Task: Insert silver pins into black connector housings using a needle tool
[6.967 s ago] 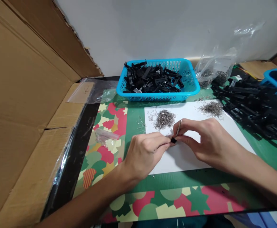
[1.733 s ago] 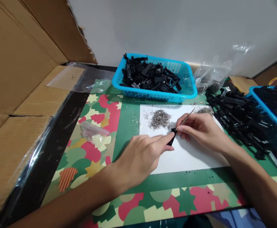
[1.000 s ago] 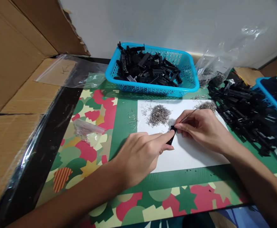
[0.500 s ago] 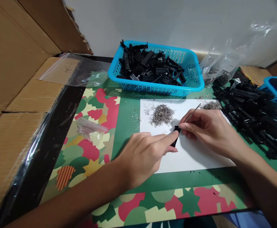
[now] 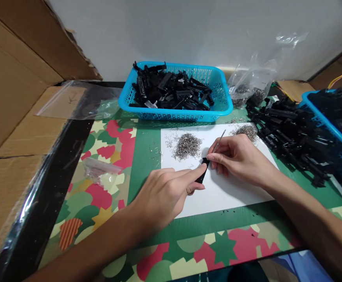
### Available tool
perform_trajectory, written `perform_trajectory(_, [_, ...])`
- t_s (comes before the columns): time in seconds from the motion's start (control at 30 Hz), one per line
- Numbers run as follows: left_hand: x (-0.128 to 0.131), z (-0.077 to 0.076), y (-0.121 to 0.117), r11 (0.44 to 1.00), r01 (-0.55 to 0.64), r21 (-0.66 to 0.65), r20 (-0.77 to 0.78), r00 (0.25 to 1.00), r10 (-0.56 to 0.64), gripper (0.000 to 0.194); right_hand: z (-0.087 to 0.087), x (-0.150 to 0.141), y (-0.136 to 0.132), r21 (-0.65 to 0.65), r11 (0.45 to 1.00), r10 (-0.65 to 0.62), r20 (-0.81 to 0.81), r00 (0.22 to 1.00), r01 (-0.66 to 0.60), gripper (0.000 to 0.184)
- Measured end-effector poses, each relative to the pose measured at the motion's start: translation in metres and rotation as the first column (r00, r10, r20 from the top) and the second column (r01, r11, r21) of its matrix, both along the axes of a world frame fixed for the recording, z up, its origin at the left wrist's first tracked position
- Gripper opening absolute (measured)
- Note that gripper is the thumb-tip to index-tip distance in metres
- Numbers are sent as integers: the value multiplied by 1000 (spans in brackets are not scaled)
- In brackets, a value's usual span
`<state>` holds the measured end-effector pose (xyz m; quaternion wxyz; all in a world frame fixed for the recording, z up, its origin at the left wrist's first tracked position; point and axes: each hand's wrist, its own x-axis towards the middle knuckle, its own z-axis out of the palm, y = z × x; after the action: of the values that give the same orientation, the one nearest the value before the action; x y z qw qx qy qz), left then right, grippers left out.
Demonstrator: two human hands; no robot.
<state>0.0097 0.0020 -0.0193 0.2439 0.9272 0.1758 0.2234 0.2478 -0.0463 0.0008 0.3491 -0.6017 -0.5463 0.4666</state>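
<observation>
Head view: the left hand (image 5: 164,192), nearly closed, pinches an oblong black plastic part (image 5: 201,178) at its two o'clock; the right hand (image 5: 238,157) pinches a slim silver metal rod (image 5: 219,141) tilted toward one o'clock. Likely light, stiff and slippery, the part suits a long-edge grip.

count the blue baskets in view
2: the back basket, beyond the white paper, and the right basket, cut off by the picture's edge. Others may be out of view.

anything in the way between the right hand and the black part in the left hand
Nothing visible: the right hand, holding a thin tool, is at the far end of the black part.
</observation>
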Motion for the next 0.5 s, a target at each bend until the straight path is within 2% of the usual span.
perform_trajectory(0.1, [-1,2,1,1000,-18,-16,-11,1000,18,32,0,1,0,25,999,-35,-55,998,36,31])
perform_trajectory(0.23, [-4,7,4,998,-3,-62,-16,1000,2,35,2,1,0,107,993,-20,-162,987,38,25])
perform_trajectory(0.33, [-7,12,3,996,9,-85,5,1000,-8,37,2,1,1,84,996,20,-213,977,-2,17])
perform_trajectory(0.4, [-9,14,3,997,13,-78,34,999,-11,39,0,2,3,70,996,66,-226,972,-51,24])
perform_trajectory(0.5, [-12,15,4,987,-89,-135,33,995,95,44,-2,5,8,74,994,100,-292,951,-82,40])
